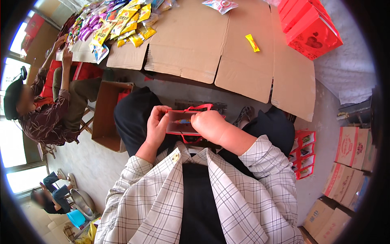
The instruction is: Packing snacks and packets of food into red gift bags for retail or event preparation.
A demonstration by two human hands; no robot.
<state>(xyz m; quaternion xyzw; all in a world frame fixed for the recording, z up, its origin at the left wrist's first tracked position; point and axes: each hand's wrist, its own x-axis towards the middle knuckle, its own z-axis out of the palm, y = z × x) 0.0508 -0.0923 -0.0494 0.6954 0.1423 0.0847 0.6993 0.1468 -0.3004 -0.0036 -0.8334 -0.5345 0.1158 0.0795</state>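
Note:
An upright red paper gift bag (pixel 179 129) with red ribbon handles (pixel 199 106) is between my knees, its mouth facing up. My left hand (pixel 156 125) grips the bag's left end, with the thumb along the rim. Over the right part of the mouth is my right hand (pixel 210 124), its fingers bent down into the bag. Inside, beside those fingers, a small blue-and-yellow wrapped packet (pixel 183 121) shows. The right fingertips are hidden, so I cannot tell whether they hold the packet.
Wrapped snacks (pixel 122 24) are heaped on a cardboard-covered table (pixel 186 45), with one yellow packet (pixel 252 43) apart. Red bags (pixel 313 33) stand at its right end; filled bags (pixel 304 155) sit on the floor. A person (pixel 48 113) sits left, near a carton (pixel 106 116).

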